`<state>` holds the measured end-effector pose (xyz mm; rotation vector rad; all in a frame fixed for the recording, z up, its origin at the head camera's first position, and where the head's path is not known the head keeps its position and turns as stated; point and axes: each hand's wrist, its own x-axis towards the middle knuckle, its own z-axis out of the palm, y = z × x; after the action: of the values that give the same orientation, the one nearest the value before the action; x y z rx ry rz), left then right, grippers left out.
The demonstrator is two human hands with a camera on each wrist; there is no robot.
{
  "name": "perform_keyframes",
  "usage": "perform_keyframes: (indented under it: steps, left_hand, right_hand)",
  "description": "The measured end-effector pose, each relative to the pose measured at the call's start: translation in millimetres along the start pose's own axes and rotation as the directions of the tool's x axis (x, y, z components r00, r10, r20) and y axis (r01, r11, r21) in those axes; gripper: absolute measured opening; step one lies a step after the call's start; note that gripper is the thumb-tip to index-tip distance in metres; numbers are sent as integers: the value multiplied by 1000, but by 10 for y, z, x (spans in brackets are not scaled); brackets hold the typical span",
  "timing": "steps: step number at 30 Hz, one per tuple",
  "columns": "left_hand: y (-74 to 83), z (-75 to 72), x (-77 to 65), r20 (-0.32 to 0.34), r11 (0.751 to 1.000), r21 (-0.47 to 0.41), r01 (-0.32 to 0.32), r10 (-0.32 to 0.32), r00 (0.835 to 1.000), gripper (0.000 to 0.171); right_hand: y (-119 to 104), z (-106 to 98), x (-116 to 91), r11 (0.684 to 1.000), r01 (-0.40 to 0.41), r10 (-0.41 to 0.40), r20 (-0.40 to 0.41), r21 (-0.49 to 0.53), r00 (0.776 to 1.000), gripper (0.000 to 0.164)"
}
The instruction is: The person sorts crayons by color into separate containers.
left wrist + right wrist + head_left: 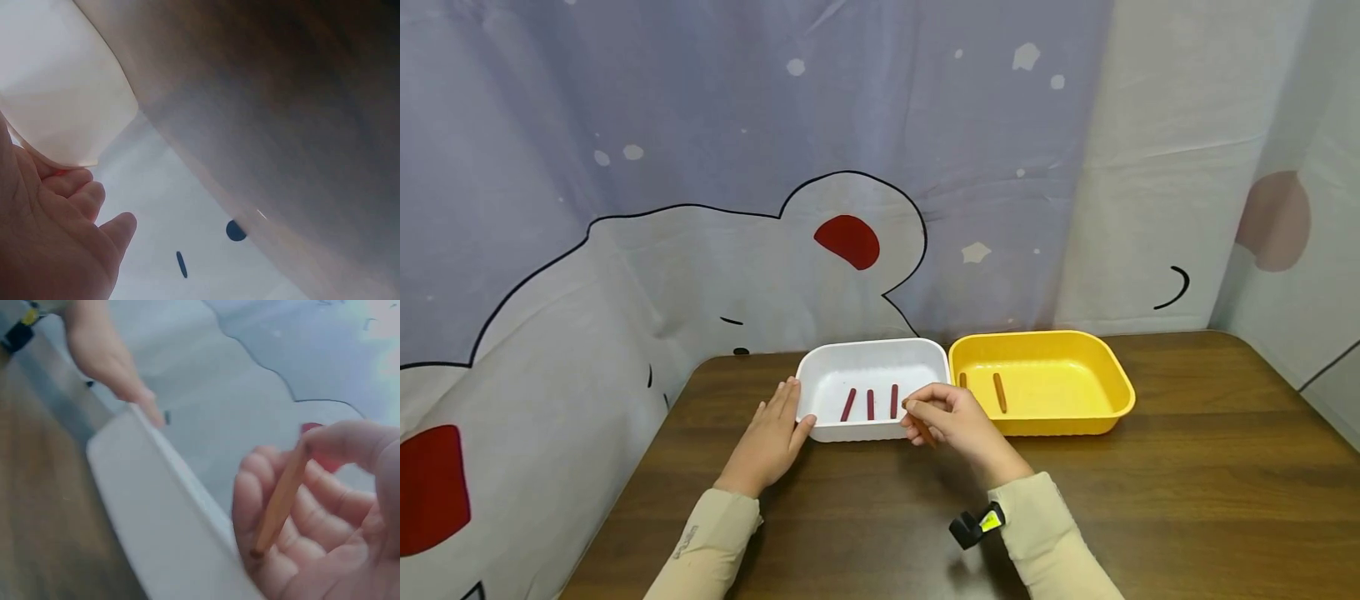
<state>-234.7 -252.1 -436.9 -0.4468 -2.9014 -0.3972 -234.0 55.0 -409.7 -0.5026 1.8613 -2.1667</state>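
My right hand (958, 423) pinches an orange-brown stick (280, 503) over the right front corner of a white tray (861, 432). The stick is slim and straight-sided, with a darker end. My left hand (766, 437) rests against the tray's left side, fingers stretched along the rim and thumb apart near the front corner. Inside the white tray lie three dark red sticks, the left one (848, 405) slanted, the middle one (870, 405) and right one (894, 402) nearly upright in view. To the right, a yellow tray (1060, 426) holds two orange-brown sticks, one (1000, 392) in plain view, the other (962, 380) at its left wall.
Both trays stand side by side near the back edge of a brown wooden table (1195, 467). A printed curtain (715, 275) hangs right behind and to the left. A black strap with a yellow-green label (977, 527) is on my right wrist.
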Motion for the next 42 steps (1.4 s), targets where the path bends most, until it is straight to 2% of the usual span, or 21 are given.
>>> perform_keyframes:
  steps: [6,14,19,24,32,35,39,42]
  left_hand:
    - [8,-16,-2,6,1000,-1,2,-2,1000,68]
    - [-13,19,-4,-1,1000,6,2,-2,1000,68]
    - [-27,33,-3,5,1000,13,2,-2,1000,69]
    - [-33,38,14,12,1000,7,1,-1,1000,69]
    - [-39,35,-7,18,1000,9,6,-7,1000,69]
    - [-37,32,-11,7,1000,7,4,-4,1000,69]
    - [-39,33,-9,3,1000,9,5,-5,1000,69]
    - [-45,37,1,6,1000,11,-1,1,1000,69]
  right_hand:
    - [-156,-180,-49,996,-26,19,-93,-81,995,22]
    - [-211,-425,-88,995,-67,50,-208,-73,977,23]
    - [-241,-593,-134,991,-78,43,-294,-109,955,24]
    - [-264,-739,-173,986,-97,39,-381,-134,924,29]
    - [-254,-916,-189,983,-122,47,-456,-136,889,35]
    - [-271,-975,-165,969,-146,36,-473,-199,880,36]
    - [-281,-1078,-106,932,-198,32,-475,-304,879,36]
    - [-265,-1175,-68,906,-244,53,-480,-346,875,35]
